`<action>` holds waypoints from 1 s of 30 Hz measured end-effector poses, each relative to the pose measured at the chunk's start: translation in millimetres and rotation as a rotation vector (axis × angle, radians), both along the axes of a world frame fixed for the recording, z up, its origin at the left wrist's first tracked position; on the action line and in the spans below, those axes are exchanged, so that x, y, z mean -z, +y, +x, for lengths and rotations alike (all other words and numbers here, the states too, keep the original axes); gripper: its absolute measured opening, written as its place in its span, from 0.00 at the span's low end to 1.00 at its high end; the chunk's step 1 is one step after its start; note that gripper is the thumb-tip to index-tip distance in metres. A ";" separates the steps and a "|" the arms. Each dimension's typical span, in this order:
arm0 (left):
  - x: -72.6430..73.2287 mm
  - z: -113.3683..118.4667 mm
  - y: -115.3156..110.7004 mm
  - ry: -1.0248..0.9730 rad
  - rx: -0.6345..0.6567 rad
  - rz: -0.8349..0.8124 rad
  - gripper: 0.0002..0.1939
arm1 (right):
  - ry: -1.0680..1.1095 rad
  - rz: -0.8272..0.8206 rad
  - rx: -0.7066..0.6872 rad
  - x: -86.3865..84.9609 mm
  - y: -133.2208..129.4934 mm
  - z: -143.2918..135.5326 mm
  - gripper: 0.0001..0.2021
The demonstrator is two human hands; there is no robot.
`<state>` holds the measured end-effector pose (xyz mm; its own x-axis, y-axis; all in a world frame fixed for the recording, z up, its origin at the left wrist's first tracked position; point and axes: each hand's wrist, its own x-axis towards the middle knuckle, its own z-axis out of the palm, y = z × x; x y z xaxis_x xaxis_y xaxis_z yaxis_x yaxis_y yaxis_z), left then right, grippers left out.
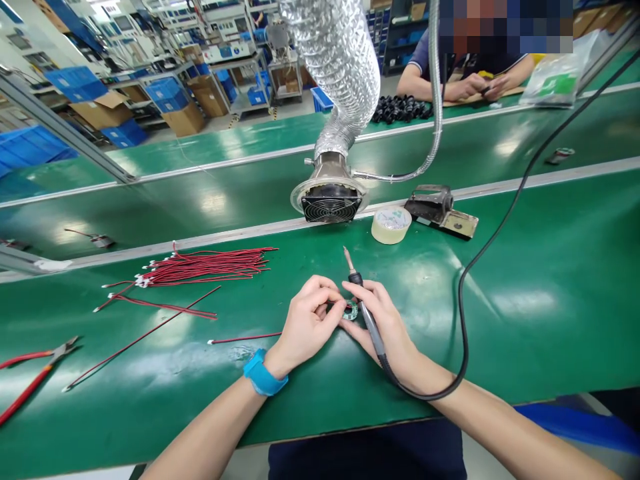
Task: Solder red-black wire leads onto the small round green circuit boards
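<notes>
My left hand (311, 319), with a blue wristband (264, 373) at its wrist, pinches the end of a red wire (250, 339) against a small green circuit board (351, 310). The wire's white connector points left on the green table. My right hand (387, 323) holds a soldering iron (371, 327) between its fingers, tip pointing up and away, while its fingertips also touch the board's right side. Part of the board is hidden by my fingers. To the left lie a bundle of red wires (210, 267) and a few loose ones (150, 328).
A fume duct with a fan (331, 205) hangs ahead. Behind my hands are a tape roll (391, 225) and a metal holder (443, 210). Red-handled cutters (37, 377) lie far left. A black cable (463, 293) loops at right. Another person's hands (480, 87) work across the conveyor.
</notes>
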<state>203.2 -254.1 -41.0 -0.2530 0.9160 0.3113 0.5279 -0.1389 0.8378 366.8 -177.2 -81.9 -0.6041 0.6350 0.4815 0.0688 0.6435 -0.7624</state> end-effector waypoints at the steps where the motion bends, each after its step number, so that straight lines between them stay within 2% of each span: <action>1: 0.4 2.1 -0.3 0.000 0.002 -0.007 0.07 | 0.002 -0.008 0.004 -1.0 -2.0 -0.1 0.31; 4: 2.3 6.9 -1.1 0.014 0.002 -0.010 0.07 | 0.007 -0.027 0.059 -8.3 -7.1 6.1 0.29; 8: 4.6 8.7 -0.7 0.060 0.028 0.002 0.07 | 0.084 -0.042 0.239 -16.6 -18.2 31.3 0.18; 11: 5.0 7.5 -0.5 0.081 0.062 0.002 0.07 | 0.129 -0.091 0.378 -13.2 -32.2 55.0 0.11; 13: 4.8 6.6 -0.5 0.082 0.073 -0.004 0.07 | 0.143 -0.138 0.414 -8.9 -40.6 67.0 0.09; 16: 4.6 5.8 -0.5 0.089 0.077 -0.011 0.08 | 0.152 -0.174 0.384 -6.4 -46.4 74.2 0.09; 24: 6.5 5.7 -1.6 0.150 0.090 0.003 0.06 | 0.150 -0.192 0.311 -17.5 -39.2 64.0 0.10; 30: 7.0 5.6 -2.4 0.194 0.089 -0.013 0.06 | 0.136 -0.207 0.279 -18.1 -39.1 63.1 0.10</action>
<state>208.8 -256.6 -48.0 -0.1069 0.9364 0.3344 0.6659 -0.1823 0.7235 429.9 -216.3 -63.8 -0.3332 0.8586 0.3897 0.1094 0.4457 -0.8885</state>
